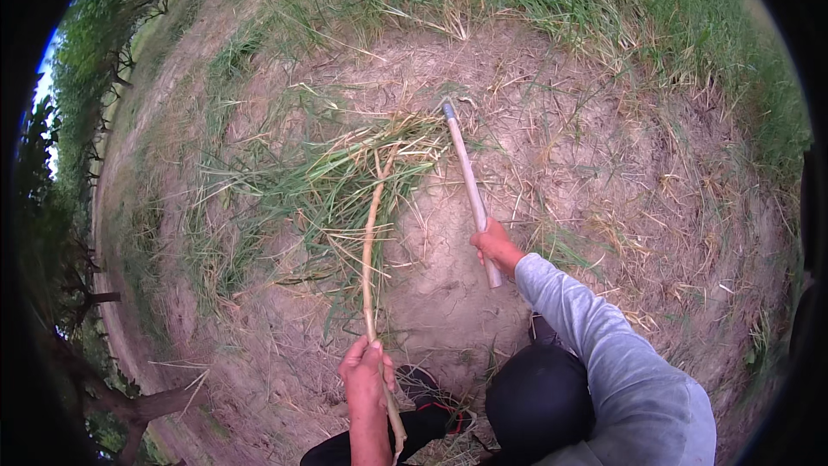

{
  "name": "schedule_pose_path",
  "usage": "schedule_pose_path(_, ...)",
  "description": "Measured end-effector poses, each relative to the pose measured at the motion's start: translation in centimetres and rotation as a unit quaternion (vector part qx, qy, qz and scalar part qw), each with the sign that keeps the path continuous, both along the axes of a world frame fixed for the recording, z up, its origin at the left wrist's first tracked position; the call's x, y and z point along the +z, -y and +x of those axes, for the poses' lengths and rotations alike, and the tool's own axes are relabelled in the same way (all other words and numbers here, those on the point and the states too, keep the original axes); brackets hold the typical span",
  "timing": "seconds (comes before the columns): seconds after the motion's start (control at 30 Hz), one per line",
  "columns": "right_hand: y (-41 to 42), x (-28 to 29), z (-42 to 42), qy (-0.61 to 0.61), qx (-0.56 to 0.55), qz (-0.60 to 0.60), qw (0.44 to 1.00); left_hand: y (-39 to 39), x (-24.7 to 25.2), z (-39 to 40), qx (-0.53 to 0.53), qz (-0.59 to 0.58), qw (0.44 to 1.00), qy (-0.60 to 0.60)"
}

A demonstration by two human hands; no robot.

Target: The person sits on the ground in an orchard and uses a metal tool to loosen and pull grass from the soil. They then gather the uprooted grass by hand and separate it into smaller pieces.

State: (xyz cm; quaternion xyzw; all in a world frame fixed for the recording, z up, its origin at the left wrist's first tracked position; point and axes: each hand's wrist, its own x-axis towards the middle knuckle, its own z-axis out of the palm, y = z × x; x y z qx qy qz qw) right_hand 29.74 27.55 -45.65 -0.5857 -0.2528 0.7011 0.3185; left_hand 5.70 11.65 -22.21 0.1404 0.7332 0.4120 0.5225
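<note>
My left hand (365,367) is closed around the lower part of a forked wooden stick (369,252). The stick's forked end rests against a heap of cut grass (317,191), green blades mixed with yellow stalks. In my right hand (494,243) is the wooden handle (466,171) of a tool that looks like a sickle. A bluish-grey metal socket (447,110) caps the handle's far end. The blade beyond it is hard to make out against the straw, just right of the heap's far edge.
Tall standing grass (582,0) grows along the far side and right. Dry, cracked soil (440,259) strewn with straw lies before me. My bent knee (540,395) and dark shoe (453,415) are close below my hands. Trees (97,45) line the left, with a branch (155,404) low there.
</note>
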Motion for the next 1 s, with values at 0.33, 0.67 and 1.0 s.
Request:
schedule_pose_path(0.33,-5.6,1.4,0.7,0.046,0.03,0.023,0.998,0.7,-0.9,0.3,-0.004,0.003,1.0,-0.002)
schedule_pose_path(0.67,17.1,2.9,8.6,0.075,0.009,-0.063,0.995,2.8,-1.3,0.5,-0.024,-0.024,0.999,0.02)
schedule_pose_path(1.0,15.0,4.0,10.5,0.229,0.019,0.056,0.972,4.7,-0.7,0.3,-0.012,-0.022,0.999,0.039)
